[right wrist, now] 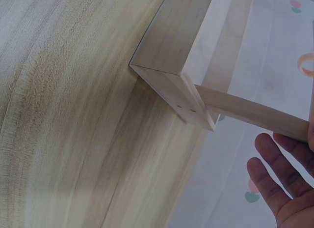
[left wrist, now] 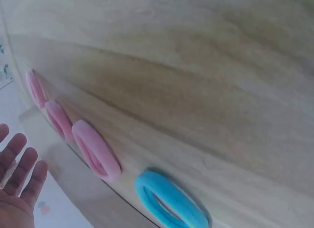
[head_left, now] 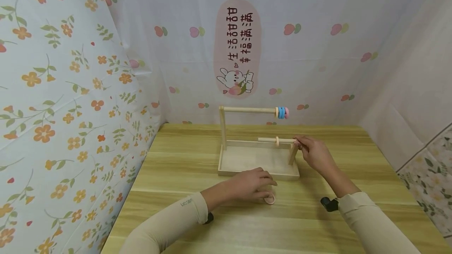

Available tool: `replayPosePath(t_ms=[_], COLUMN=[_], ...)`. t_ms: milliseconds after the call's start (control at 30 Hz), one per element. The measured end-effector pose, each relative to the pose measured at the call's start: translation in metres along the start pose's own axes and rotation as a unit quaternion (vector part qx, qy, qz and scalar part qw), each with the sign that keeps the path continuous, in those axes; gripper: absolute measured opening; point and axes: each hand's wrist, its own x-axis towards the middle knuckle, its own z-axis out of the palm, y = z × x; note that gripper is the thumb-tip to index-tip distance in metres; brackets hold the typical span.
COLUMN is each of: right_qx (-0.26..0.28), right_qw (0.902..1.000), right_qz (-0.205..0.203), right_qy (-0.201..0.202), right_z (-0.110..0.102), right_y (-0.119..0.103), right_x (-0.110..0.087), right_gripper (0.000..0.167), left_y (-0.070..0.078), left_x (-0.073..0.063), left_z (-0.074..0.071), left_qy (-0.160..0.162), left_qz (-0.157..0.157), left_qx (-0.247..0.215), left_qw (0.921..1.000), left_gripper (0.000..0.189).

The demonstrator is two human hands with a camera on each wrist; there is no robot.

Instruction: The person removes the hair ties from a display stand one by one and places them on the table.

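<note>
A wooden stand (head_left: 259, 176) has a tray base and two rods. On the upper rod (head_left: 248, 109), cream, blue and pink hair ties (head_left: 281, 113) are bunched at the free end. One cream hair tie (head_left: 277, 141) circles the lower rod (head_left: 267, 140). My right hand (head_left: 316, 153) pinches the stand where this rod meets its short post (right wrist: 260, 115); the right wrist view crops the contact. My left hand (head_left: 248, 185) hovers low over the table, fingers loosely spread, thumb touching a pale pink hair tie (head_left: 270, 200). In the left wrist view its fingers (left wrist: 34, 181) look relaxed.
In the left wrist view, several pink hair ties (left wrist: 98, 152) and a blue one (left wrist: 171, 203) lie in a row on the wood-grain table (head_left: 169, 160). A patterned curtain (head_left: 183, 50) hangs behind the stand, and a flowered one (head_left: 63, 109) on the left.
</note>
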Motion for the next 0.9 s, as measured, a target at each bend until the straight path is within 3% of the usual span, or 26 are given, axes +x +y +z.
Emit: replayPosePath(t_ms=[300, 600, 900], right_qx=[-0.006, -0.004, -0.006], right_qw=[1.0000, 1.0000, 0.9998], right_qz=[0.002, -0.002, -0.011], right_qy=[-0.001, 0.007, 0.017], right_z=[-0.001, 0.000, 0.002], right_y=[0.000, 0.001, 0.002], right_x=[0.001, 0.002, 0.002], right_gripper=[0.031, 0.030, 0.029], left_y=[-0.007, -0.017, -0.026], left_x=[-0.002, -0.006, -0.010], left_z=[-0.010, -0.015, -0.020], left_qy=[0.003, 0.028, 0.054], left_qz=[-0.071, -0.109, -0.181], left_qx=[-0.044, -0.061, -0.077], left_qw=[0.9965, 0.9918, 0.9790], left_gripper=[0.044, 0.046, 0.048])
